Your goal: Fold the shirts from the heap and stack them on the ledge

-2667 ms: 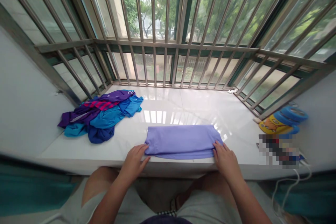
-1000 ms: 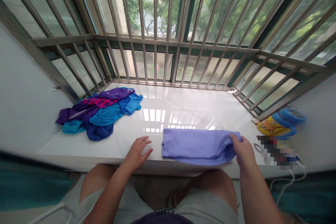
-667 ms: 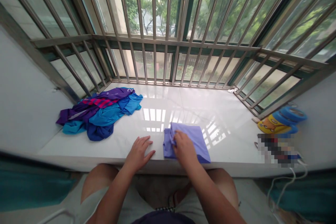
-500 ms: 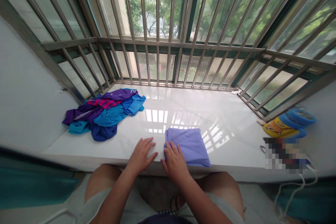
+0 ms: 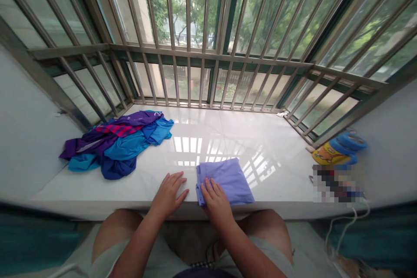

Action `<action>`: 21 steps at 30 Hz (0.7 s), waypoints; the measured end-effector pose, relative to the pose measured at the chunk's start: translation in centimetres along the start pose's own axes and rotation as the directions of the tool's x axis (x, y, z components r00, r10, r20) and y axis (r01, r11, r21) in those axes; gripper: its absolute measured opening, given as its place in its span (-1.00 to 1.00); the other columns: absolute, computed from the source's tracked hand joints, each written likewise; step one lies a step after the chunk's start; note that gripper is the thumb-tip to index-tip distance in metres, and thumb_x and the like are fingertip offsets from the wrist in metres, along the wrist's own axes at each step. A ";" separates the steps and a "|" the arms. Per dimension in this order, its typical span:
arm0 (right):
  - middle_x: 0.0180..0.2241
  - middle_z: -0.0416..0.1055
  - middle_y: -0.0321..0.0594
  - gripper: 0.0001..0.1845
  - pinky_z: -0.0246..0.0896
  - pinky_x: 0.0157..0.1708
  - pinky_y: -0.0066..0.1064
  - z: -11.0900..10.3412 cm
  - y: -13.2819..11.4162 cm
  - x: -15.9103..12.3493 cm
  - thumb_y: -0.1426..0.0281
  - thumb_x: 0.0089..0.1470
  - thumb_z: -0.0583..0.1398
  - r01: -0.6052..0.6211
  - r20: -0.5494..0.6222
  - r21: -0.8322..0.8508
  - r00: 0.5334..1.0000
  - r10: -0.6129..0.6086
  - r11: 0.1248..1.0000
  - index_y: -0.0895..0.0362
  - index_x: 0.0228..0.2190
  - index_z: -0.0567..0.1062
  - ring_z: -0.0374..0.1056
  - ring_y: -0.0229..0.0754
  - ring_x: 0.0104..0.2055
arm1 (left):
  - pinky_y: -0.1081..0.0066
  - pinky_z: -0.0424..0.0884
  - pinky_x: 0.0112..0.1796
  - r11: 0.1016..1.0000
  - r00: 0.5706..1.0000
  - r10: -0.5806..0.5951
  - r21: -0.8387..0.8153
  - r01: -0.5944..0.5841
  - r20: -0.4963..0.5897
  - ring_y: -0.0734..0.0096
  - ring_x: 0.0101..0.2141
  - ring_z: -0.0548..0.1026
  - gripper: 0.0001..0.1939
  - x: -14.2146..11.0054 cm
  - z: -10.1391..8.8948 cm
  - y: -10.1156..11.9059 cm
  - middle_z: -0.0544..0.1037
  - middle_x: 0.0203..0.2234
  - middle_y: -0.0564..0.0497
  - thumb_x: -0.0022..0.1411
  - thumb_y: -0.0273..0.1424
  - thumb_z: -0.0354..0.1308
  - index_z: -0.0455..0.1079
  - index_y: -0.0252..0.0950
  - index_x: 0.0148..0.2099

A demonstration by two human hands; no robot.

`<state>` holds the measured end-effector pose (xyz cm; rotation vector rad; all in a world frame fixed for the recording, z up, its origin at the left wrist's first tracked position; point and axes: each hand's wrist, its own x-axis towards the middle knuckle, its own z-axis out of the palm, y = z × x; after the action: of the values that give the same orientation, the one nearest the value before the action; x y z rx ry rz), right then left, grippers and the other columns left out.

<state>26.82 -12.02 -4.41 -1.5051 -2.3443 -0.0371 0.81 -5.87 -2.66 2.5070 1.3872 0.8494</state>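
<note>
A folded lavender T-shirt [image 5: 228, 180] lies in a small, roughly square bundle near the front edge of the white marble sill [image 5: 260, 134]. My right hand [image 5: 215, 202] rests flat on its near left part, fingers spread, without gripping it. My left hand [image 5: 169, 194] lies palm down on the bare marble just left of the shirt, holding nothing. Farther left and back, a loose heap of purple, blue and pink clothes [image 5: 114, 145] sits untouched, well beyond both hands.
Metal window bars [image 5: 208, 74] and a glass pane run along the sill's far side, with trees outside. A yellow cartoon-printed item with blue rings [image 5: 335, 152] stands at the right end, beside a pixelated patch [image 5: 335, 184] and a white cable [image 5: 345, 221].
The lavender shirt has gone from a wide band to a compact folded square. My right hand has moved left onto it, and my left hand has moved in beside it. The view has shifted slightly.
</note>
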 end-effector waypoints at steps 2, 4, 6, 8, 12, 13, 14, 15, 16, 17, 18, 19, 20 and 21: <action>0.39 0.35 -0.03 -0.31 0.28 0.38 0.00 0.1 -0.2 -0.2 0.48 0.22 0.32 0.050 0.005 0.010 0.999 -0.050 0.999 0.02 0.36 0.47 0.26 0.12 0.46 | -0.24 0.29 0.36 1.000 1.000 0.002 0.006 -0.002 -0.001 -0.05 0.25 0.52 -0.66 0.0 0.1 -0.1 0.55 0.28 -0.21 0.44 -0.20 0.22 0.52 -0.16 0.18; 0.32 0.46 -0.12 -0.36 0.38 0.31 -0.11 -0.9 -0.4 0.1 0.55 0.22 0.26 0.030 0.027 0.086 0.999 -0.032 0.996 -0.03 0.29 0.54 0.40 0.04 0.37 | -0.24 0.30 0.35 1.000 1.000 0.004 0.013 -0.004 -0.001 -0.06 0.25 0.52 -0.66 0.0 0.2 -0.2 0.55 0.27 -0.21 0.45 -0.18 0.21 0.53 -0.15 0.17; 0.21 0.58 -0.17 -0.42 0.47 0.20 -0.17 -3.1 -0.5 1.0 0.54 0.25 0.20 -0.090 0.032 0.266 0.996 0.085 0.960 -0.06 0.23 0.58 0.54 0.00 0.22 | -0.26 0.31 0.34 1.000 1.000 0.010 0.015 -0.010 -0.005 -0.08 0.25 0.53 -0.66 0.0 0.3 -0.3 0.56 0.27 -0.21 0.45 -0.17 0.21 0.53 -0.14 0.17; 0.03 0.68 -0.16 -0.58 0.53 0.06 -0.17 -6.2 0.1 2.6 0.41 0.35 0.15 -0.272 0.015 0.491 0.953 0.304 0.828 -0.03 0.13 0.64 0.63 0.01 0.02 | -0.27 0.32 0.33 1.000 1.000 0.019 0.011 -0.019 -0.009 -0.10 0.24 0.54 -0.66 0.0 0.3 -0.4 0.57 0.26 -0.21 0.44 -0.16 0.22 0.54 -0.13 0.17; -0.20 0.70 -0.12 -0.48 0.53 -0.08 -0.18 -12.5 3.8 6.5 -0.05 0.38 0.13 -0.404 0.032 0.820 0.740 0.672 0.406 0.08 -0.09 0.65 0.62 0.04 -0.12 | -0.27 0.34 0.33 0.999 1.000 0.027 0.016 -0.027 -0.012 -0.10 0.23 0.55 -0.67 0.0 0.2 -0.5 0.57 0.26 -0.21 0.44 -0.17 0.22 0.54 -0.14 0.16; -0.20 0.69 -0.11 -0.43 0.53 -0.09 -0.17 -13.7 5.2 7.4 -0.11 0.35 0.14 -0.371 0.043 0.873 0.705 0.707 0.317 0.11 -0.06 0.64 0.61 0.03 -0.13 | -0.27 0.34 0.33 0.999 1.000 0.029 0.021 -0.029 -0.012 -0.10 0.23 0.55 -0.67 0.0 0.2 -0.5 0.57 0.26 -0.22 0.45 -0.17 0.21 0.54 -0.15 0.16; -0.21 0.69 -0.10 -0.38 0.54 -0.10 -0.16 -14.8 7.0 8.2 -0.13 0.34 0.14 -0.348 0.042 0.896 0.683 0.729 0.275 0.12 -0.02 0.62 0.61 0.02 -0.15 | -0.27 0.34 0.33 0.999 0.999 0.031 0.026 -0.030 -0.011 -0.10 0.23 0.55 -0.66 0.0 0.3 -0.5 0.57 0.26 -0.22 0.45 -0.17 0.21 0.53 -0.15 0.16; -0.22 0.69 -0.09 -0.36 0.54 -0.12 -0.15 -15.7 8.9 9.0 -0.13 0.35 0.12 -0.345 0.023 0.895 0.668 0.744 0.282 0.14 0.03 0.60 0.61 0.01 -0.18 | -0.27 0.34 0.32 0.999 0.999 0.032 0.030 -0.032 -0.011 -0.10 0.23 0.55 -0.66 0.0 0.3 -0.5 0.57 0.26 -0.22 0.45 -0.17 0.21 0.53 -0.15 0.16; -0.24 0.69 -0.07 -0.36 0.54 -0.13 -0.13 -16.5 10.9 9.6 -0.10 0.38 0.09 -0.367 -0.014 0.867 0.660 0.751 0.338 0.16 0.07 0.58 0.61 0.01 -0.21 | -0.28 0.35 0.32 0.999 0.999 0.033 0.033 -0.033 -0.011 -0.11 0.23 0.55 -0.66 0.0 0.4 -0.6 0.57 0.26 -0.22 0.44 -0.17 0.21 0.53 -0.15 0.16; -0.26 0.69 -0.05 -0.37 0.54 -0.14 -0.11 -17.4 13.2 10.1 -0.05 0.42 0.02 -0.417 -0.068 0.798 0.655 0.753 0.435 0.17 0.10 0.57 0.61 0.00 -0.23 | -0.28 0.35 0.32 0.999 0.999 0.033 0.035 -0.033 -0.011 -0.11 0.23 0.55 -0.66 -0.1 0.5 -0.6 0.57 0.26 -0.21 0.44 -0.17 0.21 0.53 -0.15 0.16; -0.26 0.68 -0.02 -0.37 0.53 -0.12 -0.07 -18.2 15.4 10.5 0.00 0.45 -0.03 -0.451 -0.108 0.747 0.642 0.759 0.488 0.19 0.12 0.55 0.60 0.01 -0.23 | -0.28 0.35 0.31 0.999 0.999 0.033 0.036 -0.033 -0.012 -0.11 0.23 0.55 -0.67 -0.1 0.5 -0.7 0.57 0.26 -0.21 0.44 -0.17 0.22 0.52 -0.14 0.16; -0.26 0.67 0.03 -0.36 0.51 -0.10 -0.02 -19.1 17.7 10.7 0.06 0.46 -0.08 -0.477 -0.137 0.710 0.629 0.766 0.518 0.23 0.14 0.53 0.60 0.02 -0.22 | -0.28 0.36 0.31 0.999 0.999 0.033 0.036 -0.033 -0.015 -0.11 0.23 0.55 -0.67 -0.1 0.6 -0.7 0.57 0.26 -0.20 0.44 -0.17 0.22 0.53 -0.14 0.16; -0.25 0.67 0.07 -0.34 0.50 -0.07 0.01 -20.1 19.9 10.8 0.11 0.47 -0.15 -0.501 -0.165 0.669 0.620 0.767 0.549 0.26 0.16 0.51 0.61 0.03 -0.20 | -0.28 0.36 0.31 0.999 0.999 0.034 0.036 -0.034 -0.017 -0.10 0.23 0.55 -0.67 -0.1 0.6 -0.7 0.57 0.26 -0.20 0.44 -0.18 0.22 0.53 -0.14 0.16; -0.24 0.66 0.11 -0.31 0.47 -0.04 0.04 -21.1 22.0 10.8 0.17 0.47 -0.22 -0.525 -0.195 0.622 0.615 0.764 0.581 0.29 0.17 0.49 0.61 0.04 -0.17 | -0.27 0.36 0.31 0.999 0.999 0.036 0.037 -0.035 -0.019 -0.10 0.23 0.55 -0.67 -0.1 0.6 -0.7 0.57 0.26 -0.20 0.44 -0.18 0.22 0.53 -0.14 0.16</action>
<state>48.17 2.55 15.01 -1.7482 -1.1570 0.3683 0.61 -5.44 -3.50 2.5640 1.3808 0.8657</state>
